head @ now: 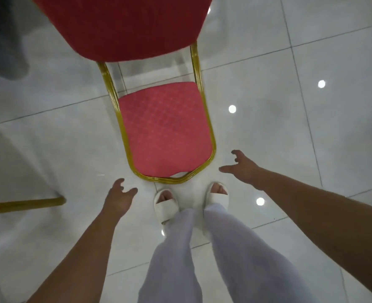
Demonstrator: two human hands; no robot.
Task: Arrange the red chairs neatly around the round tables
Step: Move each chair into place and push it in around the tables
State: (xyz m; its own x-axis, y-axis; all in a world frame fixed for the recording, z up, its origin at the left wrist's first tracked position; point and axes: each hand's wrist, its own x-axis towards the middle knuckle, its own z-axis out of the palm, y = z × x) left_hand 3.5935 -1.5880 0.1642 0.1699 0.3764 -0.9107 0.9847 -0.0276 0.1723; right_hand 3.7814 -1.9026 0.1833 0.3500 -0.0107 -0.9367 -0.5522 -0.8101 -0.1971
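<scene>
The left hand [119,199], fingers loosely spread and empty, hangs just near-left of the red chair [165,130]. Its seat runs near to far, front edge towards the person and backrest far. The right hand [244,169], likewise spread and empty, hovers just beside the front-right corner.

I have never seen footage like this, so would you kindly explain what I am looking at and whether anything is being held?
There is no machine here: a person wears a wide-angle camera on the head, so this picture looks down over their own body. The two bare arms end in the left hand and right hand, both open and holding nothing, spread either side of the front of a gold-framed red chair without touching it. It stands on a white tiled floor. Below are the person's white slippers. A gold bar at the left edge belongs to something I cannot identify.
</scene>
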